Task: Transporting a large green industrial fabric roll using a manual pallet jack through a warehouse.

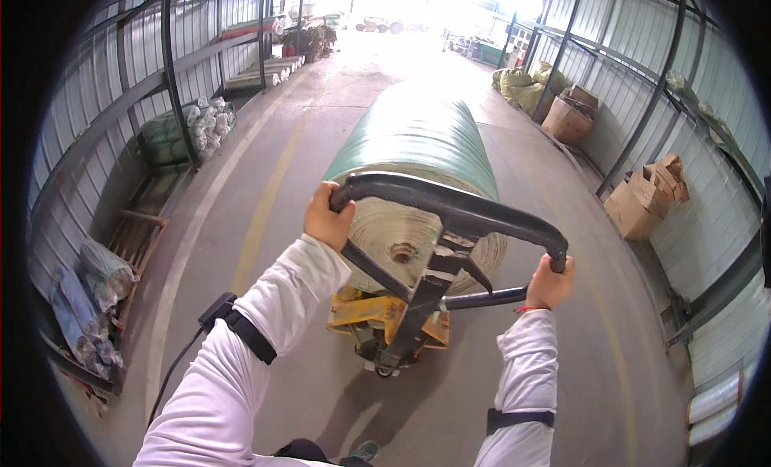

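Note:
Both hands grip the black looped handle [450, 202] of a yellow pallet jack [368, 313]. My left hand [328, 218] is wrapped round the handle's upper left corner. Lower down, my right hand [551, 284] closes round its right corner. A small lever [475, 273] sits inside the loop, with neither hand on it. Beyond the handle a large green-wrapped roll [418, 138] lies lengthwise on the jack, its pale coiled end facing me. The handle and its shaft hide part of that end, and the jack's forks are out of sight under the roll.
Metal racks line both walls. At left are wrapped rolls [189, 131], a wooden pallet [140, 250] and plastic-wrapped bundles [84, 306]. Along the right stand cardboard boxes [642, 200], another carton [569, 118] and yellowish sacks [524, 89]. Yellow floor lines [269, 202] run toward a bright opening.

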The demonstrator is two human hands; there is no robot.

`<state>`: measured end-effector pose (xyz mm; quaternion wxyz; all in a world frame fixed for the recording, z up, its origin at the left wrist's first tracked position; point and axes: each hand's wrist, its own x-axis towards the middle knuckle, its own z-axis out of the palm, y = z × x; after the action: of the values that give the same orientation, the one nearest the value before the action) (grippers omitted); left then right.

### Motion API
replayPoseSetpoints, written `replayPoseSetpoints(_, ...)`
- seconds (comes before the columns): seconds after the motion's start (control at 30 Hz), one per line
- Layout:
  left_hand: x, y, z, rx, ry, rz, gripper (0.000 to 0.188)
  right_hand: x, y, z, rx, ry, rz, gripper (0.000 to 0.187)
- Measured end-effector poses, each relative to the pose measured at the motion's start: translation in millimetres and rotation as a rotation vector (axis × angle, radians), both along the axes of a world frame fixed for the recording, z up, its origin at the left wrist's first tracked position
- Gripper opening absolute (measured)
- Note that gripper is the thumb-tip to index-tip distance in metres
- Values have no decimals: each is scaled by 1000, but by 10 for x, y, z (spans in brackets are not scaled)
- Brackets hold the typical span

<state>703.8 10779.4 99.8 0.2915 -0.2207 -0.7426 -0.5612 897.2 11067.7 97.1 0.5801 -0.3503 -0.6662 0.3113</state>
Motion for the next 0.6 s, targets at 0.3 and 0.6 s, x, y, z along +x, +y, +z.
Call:
replayPoseSetpoints(0.3,-1608,1122,194,60,6,98,23,-1642,1038,221,-50,65,200,13)
replayPoseSetpoints(0.6,-3165,2280,175,16,-55,-33,22,-3215,2220,146,-112,100,212,10)
